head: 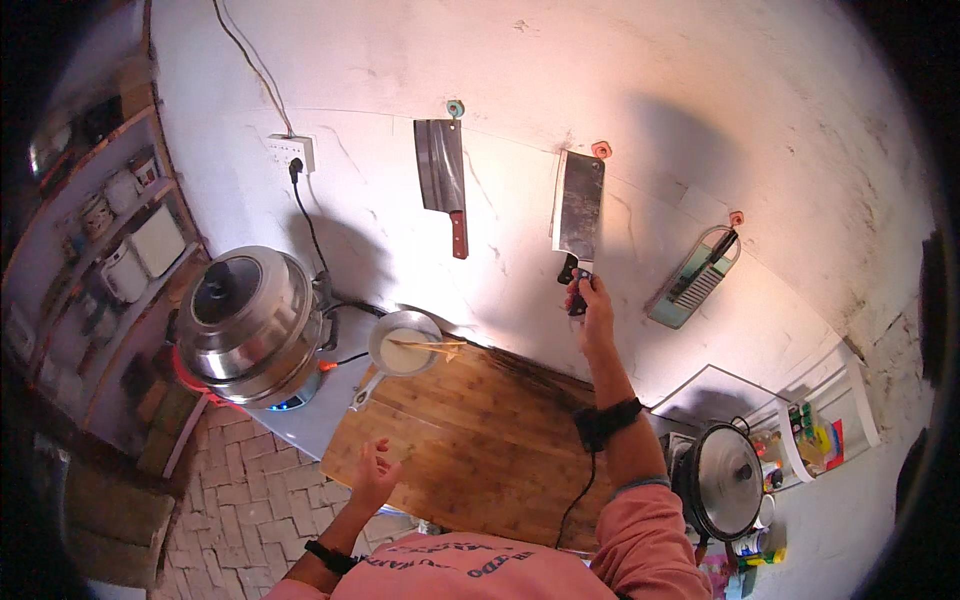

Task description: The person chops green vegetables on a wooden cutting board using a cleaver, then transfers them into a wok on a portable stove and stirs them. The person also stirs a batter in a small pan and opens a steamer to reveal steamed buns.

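Note:
My right hand [592, 300] is raised to the wall, its fingers closed around the dark handle of a cleaver [580, 202] that is at a wall hook. Behind this blade shows the edge of another one with a black handle [568, 268]. A second cleaver with a red-brown handle [440, 165] hangs to the left, and a green grater [694, 281] hangs to the right. My left hand [376, 474] is over the near left edge of the wooden cutting board [480, 435], fingers apart and curled, holding nothing.
A steel pan [405, 343] with pale contents and wooden chopsticks [431, 346] overlaps the board's far left corner. Left of it stands a lidded steamer pot [247, 322] on an electric cooker. A lidded wok [727, 480] stands at right. Black cables run behind the board and across it.

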The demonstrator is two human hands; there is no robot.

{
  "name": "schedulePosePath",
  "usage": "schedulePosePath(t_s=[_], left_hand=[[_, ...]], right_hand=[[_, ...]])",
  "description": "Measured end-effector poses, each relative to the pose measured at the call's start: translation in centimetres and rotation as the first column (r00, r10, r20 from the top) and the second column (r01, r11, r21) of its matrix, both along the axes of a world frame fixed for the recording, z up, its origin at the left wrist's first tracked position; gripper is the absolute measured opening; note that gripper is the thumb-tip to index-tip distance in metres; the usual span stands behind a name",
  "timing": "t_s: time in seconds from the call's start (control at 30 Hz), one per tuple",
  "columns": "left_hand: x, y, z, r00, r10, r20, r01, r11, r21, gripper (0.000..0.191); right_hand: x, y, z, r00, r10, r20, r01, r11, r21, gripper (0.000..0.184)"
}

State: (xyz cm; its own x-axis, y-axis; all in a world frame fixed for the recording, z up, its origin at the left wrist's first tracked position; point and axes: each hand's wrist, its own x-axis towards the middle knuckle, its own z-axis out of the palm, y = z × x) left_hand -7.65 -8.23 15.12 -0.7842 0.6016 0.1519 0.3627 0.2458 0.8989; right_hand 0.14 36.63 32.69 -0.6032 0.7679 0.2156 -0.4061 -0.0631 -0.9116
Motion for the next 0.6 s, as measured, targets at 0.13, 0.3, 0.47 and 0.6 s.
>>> schedulePosePath(t_s=[0.13,0.3,0.47,0.6], left_hand=[[-0.1,-0.8,0.3,0.998,0.053,0.031,-0.051,0.997,-0.059,0.050],[0.2,-1.9,0.5,0.993,0.120,0.000,-0.120,0.992,-0.045,0.047],[0.6,-3.7,-0.6,0.981,0.193,-0.035,-0.195,0.979,-0.065,0.045],[1.5,-5.6,-1.2,0.972,0.233,-0.025,-0.235,0.962,-0.142,0.043]], right_hand=[[-0.4,2.1,-2.1,0.999,-0.026,0.044,0.025,0.999,0.027,0.026],[-0.3,7.7,-8.4,0.910,-0.361,0.205,0.267,0.887,0.378,0.041],[2.2,11.9,-18.2,0.677,-0.488,0.551,0.218,0.848,0.483,0.052],[7.5,10.2,-26.4,0.362,-0.470,0.805,-0.137,0.828,0.545,0.051]])
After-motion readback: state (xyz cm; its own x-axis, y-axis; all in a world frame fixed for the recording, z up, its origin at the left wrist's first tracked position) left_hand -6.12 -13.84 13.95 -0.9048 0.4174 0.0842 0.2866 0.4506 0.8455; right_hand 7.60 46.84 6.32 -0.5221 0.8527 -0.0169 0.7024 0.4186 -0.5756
